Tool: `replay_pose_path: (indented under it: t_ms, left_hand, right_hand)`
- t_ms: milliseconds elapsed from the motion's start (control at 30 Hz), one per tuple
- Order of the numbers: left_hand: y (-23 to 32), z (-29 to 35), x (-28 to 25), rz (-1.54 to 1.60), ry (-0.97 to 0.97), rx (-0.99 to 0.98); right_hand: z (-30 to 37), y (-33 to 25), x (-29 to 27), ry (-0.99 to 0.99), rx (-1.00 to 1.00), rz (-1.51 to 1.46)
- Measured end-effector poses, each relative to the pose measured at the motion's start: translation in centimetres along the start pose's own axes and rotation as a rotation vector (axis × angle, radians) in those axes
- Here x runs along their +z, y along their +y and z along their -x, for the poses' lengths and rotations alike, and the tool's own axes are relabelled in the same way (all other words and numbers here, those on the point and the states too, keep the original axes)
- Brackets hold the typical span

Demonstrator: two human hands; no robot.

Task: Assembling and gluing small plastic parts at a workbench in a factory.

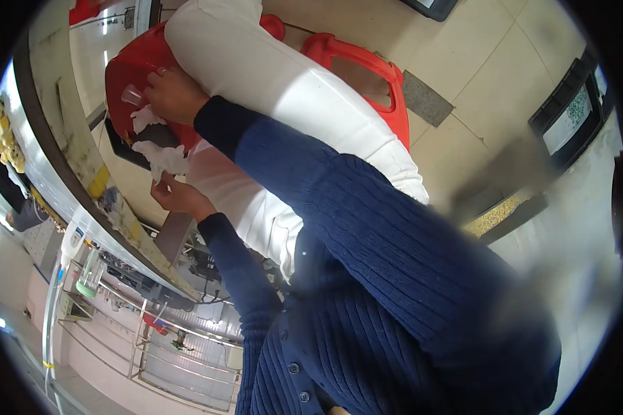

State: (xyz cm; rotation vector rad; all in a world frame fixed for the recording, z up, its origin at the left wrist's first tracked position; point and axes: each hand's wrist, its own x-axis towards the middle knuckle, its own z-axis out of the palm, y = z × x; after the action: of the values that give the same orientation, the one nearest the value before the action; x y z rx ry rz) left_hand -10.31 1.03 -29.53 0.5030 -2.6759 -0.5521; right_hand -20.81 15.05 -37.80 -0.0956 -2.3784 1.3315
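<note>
In the head view, a person in a ribbed navy cardigan (387,235) works low beside a long worn surface (83,138). The left hand (180,197) pinches the lower end of a crumpled white tissue (163,158) between thumb and fingers, the tissue hanging in front of a white-clad leg (291,90). The right hand (176,97) curls above it, a small clear cup (131,95) at its fingertips; whether it grips the cup cannot be told. Another white scrap (146,119) lies just below that hand, against a red stool (126,66). A second red stool (394,111) stands beyond the leg on the tiled floor (477,62).
</note>
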Motion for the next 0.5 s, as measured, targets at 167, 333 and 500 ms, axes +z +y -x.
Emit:
replay_pose_path:
  t_ms: [167, 333, 500]
  left_hand:
    - [-2.4, -0.3, -0.6, 0.110, 0.022, -0.014]
    - [1.3, 2.2, 2.9, 0.066, -0.101, -0.061]
    - [2.1, 2.5, 2.4, 0.093, -0.107, -0.138]
  right_hand:
    - [-6.3, -3.6, 3.9, 0.000, -0.014, -0.217]
    - [-7.6, 1.1, 11.3, -0.250, 0.251, 0.095]
    - [-6.3, 2.0, 9.8, -0.209, 0.018, -0.523]
